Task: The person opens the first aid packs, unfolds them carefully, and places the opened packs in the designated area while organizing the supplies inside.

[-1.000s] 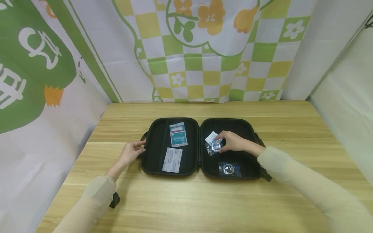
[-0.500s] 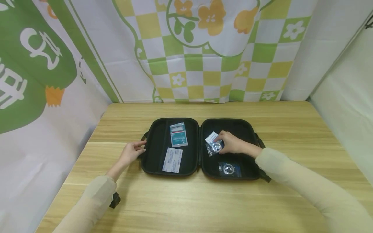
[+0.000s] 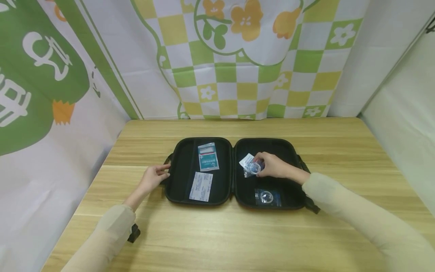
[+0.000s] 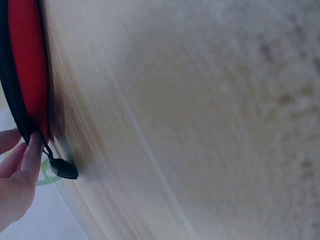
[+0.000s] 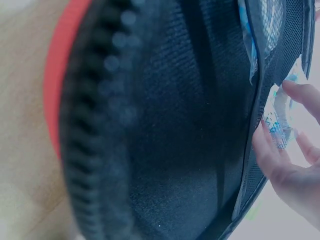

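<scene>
A black-lined zip case (image 3: 180, 170) with a red outside lies unfolded flat on the table. My left hand (image 3: 153, 178) holds its left rim, fingers on both sides of the edge beside a zipper pull (image 4: 63, 169). Over the right half, my right hand (image 3: 273, 166) pinches a clear plastic packet (image 3: 252, 169) with a pale ring-shaped item inside. A white paper packet (image 3: 247, 160) lies partly behind it. In the right wrist view, fingers and thumb close on the clear packet (image 5: 280, 112) by a mesh pocket (image 5: 272, 25).
A second clear packet with a white ring (image 3: 266, 197) lies in the right half's front. The left half holds a teal sachet (image 3: 208, 158) and a white printed packet (image 3: 201, 187). Wooden table (image 3: 217, 238) surrounds the case; a patterned curtain (image 3: 234, 75) hangs behind.
The clear packet in my right hand has risen slightly and tilted, shifting a little right and covering more of the white paper packet. My left hand has stayed on the rim.
</scene>
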`<state>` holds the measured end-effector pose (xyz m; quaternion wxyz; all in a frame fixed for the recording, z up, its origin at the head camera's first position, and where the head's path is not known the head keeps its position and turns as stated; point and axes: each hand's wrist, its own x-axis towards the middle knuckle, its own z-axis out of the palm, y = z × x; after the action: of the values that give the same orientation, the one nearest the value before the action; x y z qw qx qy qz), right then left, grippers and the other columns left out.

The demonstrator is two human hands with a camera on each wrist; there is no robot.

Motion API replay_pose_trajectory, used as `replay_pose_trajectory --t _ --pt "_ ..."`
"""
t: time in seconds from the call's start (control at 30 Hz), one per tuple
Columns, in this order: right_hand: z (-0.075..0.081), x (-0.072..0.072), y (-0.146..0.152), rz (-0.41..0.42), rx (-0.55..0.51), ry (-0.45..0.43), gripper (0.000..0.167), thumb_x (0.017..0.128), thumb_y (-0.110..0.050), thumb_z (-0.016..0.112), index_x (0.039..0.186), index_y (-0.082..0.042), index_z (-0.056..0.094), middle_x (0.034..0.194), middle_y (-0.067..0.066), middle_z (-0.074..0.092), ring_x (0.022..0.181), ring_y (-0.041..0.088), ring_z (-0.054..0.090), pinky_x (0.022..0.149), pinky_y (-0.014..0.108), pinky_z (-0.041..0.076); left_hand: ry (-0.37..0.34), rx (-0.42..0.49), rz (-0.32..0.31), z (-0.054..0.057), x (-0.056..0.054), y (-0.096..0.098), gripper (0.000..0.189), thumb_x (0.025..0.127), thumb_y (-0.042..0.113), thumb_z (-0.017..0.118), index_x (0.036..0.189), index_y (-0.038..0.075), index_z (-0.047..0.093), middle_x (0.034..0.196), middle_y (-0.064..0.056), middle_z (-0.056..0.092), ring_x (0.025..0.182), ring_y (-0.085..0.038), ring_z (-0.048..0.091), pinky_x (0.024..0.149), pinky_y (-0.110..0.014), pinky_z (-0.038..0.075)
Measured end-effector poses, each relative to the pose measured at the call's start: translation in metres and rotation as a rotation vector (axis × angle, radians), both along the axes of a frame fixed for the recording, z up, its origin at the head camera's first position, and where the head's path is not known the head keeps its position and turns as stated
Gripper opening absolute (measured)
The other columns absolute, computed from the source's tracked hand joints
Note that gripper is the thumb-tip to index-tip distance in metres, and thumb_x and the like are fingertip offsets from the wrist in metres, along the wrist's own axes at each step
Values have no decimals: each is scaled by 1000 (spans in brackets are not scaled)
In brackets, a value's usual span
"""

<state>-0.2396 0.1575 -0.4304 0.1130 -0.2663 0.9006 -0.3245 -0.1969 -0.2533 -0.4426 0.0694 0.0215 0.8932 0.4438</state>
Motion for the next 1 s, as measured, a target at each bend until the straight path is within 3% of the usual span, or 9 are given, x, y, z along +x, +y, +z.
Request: replay_pose_trajectory --t 0.3,0.5,0.8,1.0 --pt "-1 -2 6 -24 -127 -88 40 63 -1 71 99 4 53 89 17 55 66 15 53 55 23 47 -6 2 8 1 1 1 36 85 0 55 119 -11 49 116 -30 51 101 -35 55 81 -36 48" --pt "1 -4 13 -39 -218 -186 41 66 0 71 102 6 53 88 19 58 71 18 57 59 22 49 -3 -4 -1 2 1 1 37 85 0 55 119 -11 49 116 -30 50 101 -36 55 81 -37 48" --pt "7 0 28 -74 -247 -286 39 75 1 64 111 8 51 99 24 57 85 24 60 69 26 50 -8 -7 2 0 1 0 37 84 -1 55 120 -9 49 117 -29 50 100 -36 55 81 -38 48" --pt "11 3 38 -108 -207 -280 40 76 0 63 114 6 51 100 22 56 83 22 60 68 27 50 -9 -3 -2 2 3 0 37 85 -1 54 120 -9 49 118 -28 50 101 -36 55 82 -40 48"
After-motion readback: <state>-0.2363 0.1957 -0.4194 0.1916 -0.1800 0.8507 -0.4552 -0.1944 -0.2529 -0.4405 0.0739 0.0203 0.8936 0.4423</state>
